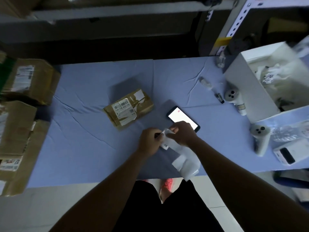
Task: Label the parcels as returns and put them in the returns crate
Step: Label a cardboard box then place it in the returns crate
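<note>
presently: item, label strip (185,164), white, trailing from both hands toward the near edge of the table (83,148). step in hand, by judgement: peeling one return label off its backing. done well, the peel wants a slow pull at a low angle, so the sticker neither tears nor curls onto itself. fingertips keep to a corner, sparing the adhesive. the label is then laid flat on a bare face of the parcel and pressed from one edge across. risk: the loose tail folding over and sticking to itself.

item, left hand (149,141): fingers curled, pinching the strip's upper end; a printed piece shows just below the knuckles.
item, right hand (183,133): fingers and thumb closed narrowly on that same end, facing the left, just in front of the lit phone (178,115).
item, parcel (128,110): brown, taped, barcode face up, on the table beyond the left hand, apart from both hands; no return label discernible.
item, white box (247,91): far right, open-topped, possibly the returns crate; cannot tell.
</note>
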{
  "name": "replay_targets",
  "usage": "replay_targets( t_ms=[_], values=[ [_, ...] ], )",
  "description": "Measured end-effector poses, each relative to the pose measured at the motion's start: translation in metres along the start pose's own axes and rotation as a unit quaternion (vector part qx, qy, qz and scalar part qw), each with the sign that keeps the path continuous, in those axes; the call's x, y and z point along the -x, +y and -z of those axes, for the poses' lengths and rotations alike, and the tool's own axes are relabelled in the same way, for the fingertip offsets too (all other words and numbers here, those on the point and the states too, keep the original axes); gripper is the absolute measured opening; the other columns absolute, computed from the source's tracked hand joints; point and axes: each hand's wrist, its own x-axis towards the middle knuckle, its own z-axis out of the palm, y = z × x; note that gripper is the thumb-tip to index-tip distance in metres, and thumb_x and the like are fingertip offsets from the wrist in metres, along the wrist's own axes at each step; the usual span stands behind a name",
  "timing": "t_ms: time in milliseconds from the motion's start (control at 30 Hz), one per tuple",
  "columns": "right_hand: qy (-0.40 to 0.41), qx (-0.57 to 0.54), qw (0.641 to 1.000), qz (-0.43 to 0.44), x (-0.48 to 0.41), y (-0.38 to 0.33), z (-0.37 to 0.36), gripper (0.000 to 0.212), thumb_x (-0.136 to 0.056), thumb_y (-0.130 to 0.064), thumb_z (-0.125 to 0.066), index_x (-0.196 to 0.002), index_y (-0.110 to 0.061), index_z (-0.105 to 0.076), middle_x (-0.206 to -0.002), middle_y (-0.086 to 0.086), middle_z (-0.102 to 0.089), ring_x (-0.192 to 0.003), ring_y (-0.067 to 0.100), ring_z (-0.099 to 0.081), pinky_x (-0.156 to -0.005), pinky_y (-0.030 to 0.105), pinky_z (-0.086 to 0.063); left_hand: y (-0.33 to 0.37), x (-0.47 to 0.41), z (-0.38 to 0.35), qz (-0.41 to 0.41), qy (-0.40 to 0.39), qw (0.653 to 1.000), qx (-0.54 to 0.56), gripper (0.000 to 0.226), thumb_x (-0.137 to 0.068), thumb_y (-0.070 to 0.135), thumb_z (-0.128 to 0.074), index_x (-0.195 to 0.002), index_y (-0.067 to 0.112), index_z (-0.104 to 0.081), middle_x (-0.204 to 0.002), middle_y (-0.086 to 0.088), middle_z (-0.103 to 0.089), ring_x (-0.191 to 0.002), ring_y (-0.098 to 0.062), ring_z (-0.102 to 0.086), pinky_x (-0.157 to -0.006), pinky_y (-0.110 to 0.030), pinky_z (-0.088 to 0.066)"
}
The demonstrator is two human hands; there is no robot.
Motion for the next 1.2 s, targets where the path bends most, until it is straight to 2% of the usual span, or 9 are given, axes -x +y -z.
replay_targets(
  t_ms=[200, 300, 400, 533, 667, 800, 867, 967, 1200],
  values=[
    [0.037, 0.016, 0.994, -0.100, 0.011, -0.011, -0.011, 0.011, -0.087, -0.034, -0.071, -0.086, -0.023, -0.069, -0.109, 0.000, -0.067, -0.109, 0.022, -0.060, -0.079, 0.026, -0.043, -0.006, -0.001, 0.006, -0.019, -0.032, 0.999, 0.024, 0.024, -0.083, 0.023, -0.064, -0.069, 0.003, -0.067, -0.065, -0.006, -0.068, -0.062, -0.018, -0.062, -0.057, -0.036, -0.048],
    [0.050, 0.007, 0.989, -0.138, 0.015, -0.014, -0.015, 0.020, -0.088, -0.034, -0.068, -0.084, -0.014, -0.072, -0.102, 0.004, -0.070, -0.102, 0.024, -0.063, -0.074, 0.024, -0.041, -0.006, -0.002, 0.004, -0.014, -0.030, 0.999, 0.007, 0.024, -0.084, 0.018, -0.066, -0.063, 0.009, -0.060, -0.063, -0.007, -0.066, -0.058, -0.014, -0.056, -0.055, -0.032, -0.045],
    [0.064, -0.030, 0.985, -0.154, 0.019, -0.014, -0.019, 0.023, -0.085, -0.035, -0.070, -0.085, -0.012, -0.075, -0.097, 0.004, -0.073, -0.097, 0.023, -0.065, -0.073, 0.024, -0.042, -0.003, -0.002, 0.000, -0.034, -0.033, 0.999, -0.026, 0.038, -0.084, 0.024, -0.066, -0.056, 0.016, -0.043, -0.053, -0.003, -0.052, -0.052, -0.014, -0.044, -0.050, -0.032, -0.037],
    [0.072, -0.047, 0.984, -0.158, 0.028, -0.012, -0.023, 0.021, -0.084, -0.031, -0.071, -0.092, -0.013, -0.076, -0.100, 0.003, -0.072, -0.097, 0.021, -0.066, -0.074, 0.024, -0.045, 0.000, 0.000, -0.003, -0.017, -0.042, 0.999, -0.031, 0.050, -0.090, 0.039, -0.070, -0.053, 0.019, -0.044, -0.049, 0.008, -0.047, -0.048, -0.007, -0.042, -0.048, -0.025, -0.028],
    [0.088, -0.082, 0.977, -0.176, 0.037, -0.012, -0.022, 0.009, -0.086, -0.025, -0.070, -0.082, -0.017, -0.073, -0.086, -0.002, -0.068, -0.086, 0.017, -0.064, -0.066, 0.021, -0.042, -0.002, 0.003, -0.005, -0.022, -0.053, 0.998, -0.031, 0.043, -0.088, 0.041, -0.070, -0.059, 0.012, -0.056, -0.058, 0.003, -0.061, -0.055, -0.011, -0.055, -0.051, -0.029, -0.038],
    [0.118, -0.110, 0.969, -0.185, 0.045, -0.007, -0.025, 0.014, -0.088, -0.021, -0.070, -0.075, -0.025, -0.066, -0.078, -0.007, -0.064, -0.084, 0.016, -0.064, -0.053, 0.012, -0.035, 0.005, 0.005, -0.004, -0.057, -0.077, 0.993, -0.064, 0.039, -0.092, 0.034, -0.065, -0.059, 0.020, -0.049, -0.056, 0.009, -0.047, -0.055, -0.008, -0.047, -0.049, -0.018, -0.026],
    [0.120, -0.125, 0.967, -0.188, 0.048, -0.005, -0.027, 0.003, -0.089, -0.023, -0.069, -0.087, -0.023, -0.072, -0.088, -0.005, -0.068, -0.082, 0.013, -0.063, -0.056, 0.012, -0.038, 0.006, 0.004, -0.005, -0.043, -0.089, 0.993, -0.061, 0.035, -0.091, 0.032, -0.066, -0.062, 0.018, -0.053, -0.060, 0.007, -0.052, -0.058, -0.010, -0.050, -0.051, -0.019, -0.029],
    [0.121, -0.127, 0.967, -0.184, 0.050, -0.003, -0.030, 0.020, -0.090, -0.013, -0.062, -0.102, -0.019, -0.076, -0.103, -0.004, -0.071, -0.090, 0.012, -0.063, -0.071, 0.019, -0.046, 0.007, 0.004, -0.002, -0.023, -0.092, 0.992, -0.078, 0.030, -0.088, 0.031, -0.068, -0.066, 0.013, -0.059, -0.067, 0.002, -0.060, -0.063, -0.014, -0.056, -0.054, -0.024, -0.037],
    [0.105, -0.185, 0.959, -0.186, 0.047, 0.000, -0.030, 0.023, -0.095, -0.026, -0.059, -0.094, -0.012, -0.077, -0.096, 0.003, -0.074, -0.088, 0.020, -0.066, -0.083, 0.039, -0.056, 0.021, 0.011, 0.004, -0.082, -0.105, 0.984, -0.122, 0.030, -0.088, 0.037, -0.068, -0.068, 0.021, -0.054, -0.070, 0.010, -0.042, -0.063, -0.007, -0.042, -0.051, -0.012, -0.019]
  ],
)
